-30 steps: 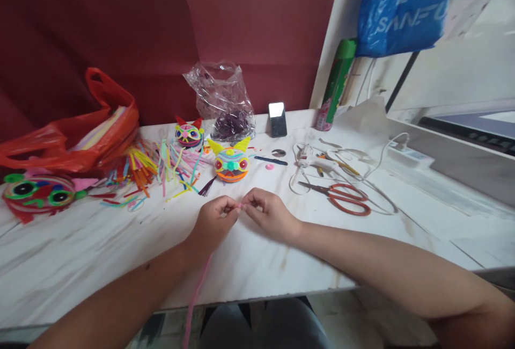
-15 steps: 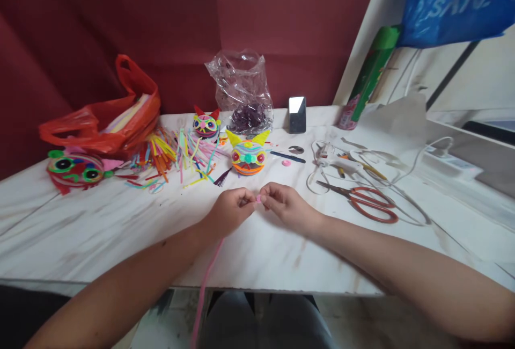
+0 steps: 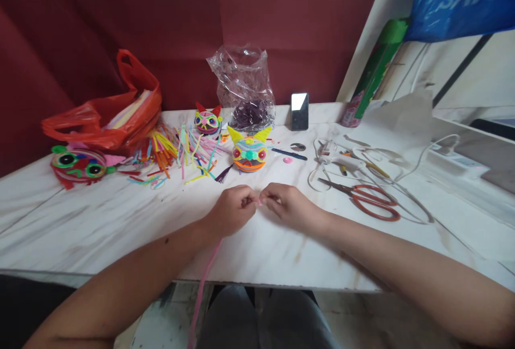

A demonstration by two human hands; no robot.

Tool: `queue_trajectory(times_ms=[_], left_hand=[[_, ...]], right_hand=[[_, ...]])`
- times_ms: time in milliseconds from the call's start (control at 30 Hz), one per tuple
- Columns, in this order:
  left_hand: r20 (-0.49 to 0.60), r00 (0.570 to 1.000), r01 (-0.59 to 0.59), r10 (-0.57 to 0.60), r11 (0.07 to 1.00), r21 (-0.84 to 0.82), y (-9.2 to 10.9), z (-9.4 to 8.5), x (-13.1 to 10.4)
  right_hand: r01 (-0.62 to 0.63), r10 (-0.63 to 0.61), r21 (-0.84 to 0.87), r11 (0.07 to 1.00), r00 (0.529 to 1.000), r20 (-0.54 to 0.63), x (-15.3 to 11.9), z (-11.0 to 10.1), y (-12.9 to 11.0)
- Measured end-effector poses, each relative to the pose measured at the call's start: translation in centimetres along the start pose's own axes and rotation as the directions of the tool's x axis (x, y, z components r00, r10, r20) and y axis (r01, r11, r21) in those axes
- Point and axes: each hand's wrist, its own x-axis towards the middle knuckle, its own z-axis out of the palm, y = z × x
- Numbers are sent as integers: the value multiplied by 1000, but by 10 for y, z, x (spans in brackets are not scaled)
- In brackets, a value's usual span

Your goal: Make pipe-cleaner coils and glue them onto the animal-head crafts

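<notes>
Pink pipe cleaner, its upper end pinched between the fingertips of the left hand and right hand, above the marble-patterned table; its tail hangs past the front edge.

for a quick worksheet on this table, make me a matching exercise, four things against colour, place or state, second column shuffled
Things
1. pink strip
2. scissors
3. red bag
4. tassel

Colour, place or state
a. dark purple, beside the yellow-eared head
b. orange-red handles, beyond the right hand
c. hangs over the near edge of the table, by the left hand
d. open, with pale strips showing inside

Pairs: 1-c, 2-b, 3-d, 4-a
</notes>
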Motion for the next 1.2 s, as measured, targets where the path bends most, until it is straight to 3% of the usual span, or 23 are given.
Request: queue_trajectory(times_ms=[133, 300, 433, 533, 633, 733, 867, 967, 1067, 1200], left_hand=[[-59, 980, 171, -191, 953, -250, 5, -4, 3], [-62, 962, 223, -265, 899, -377, 7, 1, 1], [-70, 973, 188, -222, 928, -322, 7, 5, 0], [-7, 974, 213, -226, 927, -309, 5, 5, 1], [73, 971, 239, -227, 931, -275, 2, 4, 2], [72, 984, 173, -164, 975, -142, -2, 4, 1], [79, 997, 24, -25, 1000, 18, -4, 5, -2], [92, 996, 16, -17, 1000, 11, -3, 5, -3], [60, 994, 92, -87, 991, -95, 0, 2, -1], [-22, 982, 176, -188, 950, -258, 7, -1, 0]], right_hand=[[-210, 245, 392, 895, 969, -40, 5, 1, -3], [-204, 298, 548, 812, 950, -88, 4, 12, -4], [-172, 294, 530, 831, 943, -156, 1, 19, -3], [-140, 231, 444, 885, 960, -159, 2, 18, -1], [-110, 147, 278, 954, 982, -117, 3, 13, 1], [-83, 89, 107, 991, 995, -51, 4, 7, 2], [25, -22, -80, 996, 999, 32, 1, 0, 0], [127, -120, -139, 982, 991, 57, -2, -2, -1], [109, -110, -57, 992, 994, -12, -2, -1, -2], [-104, 128, 309, 945, 990, -59, 1, 6, -3]])
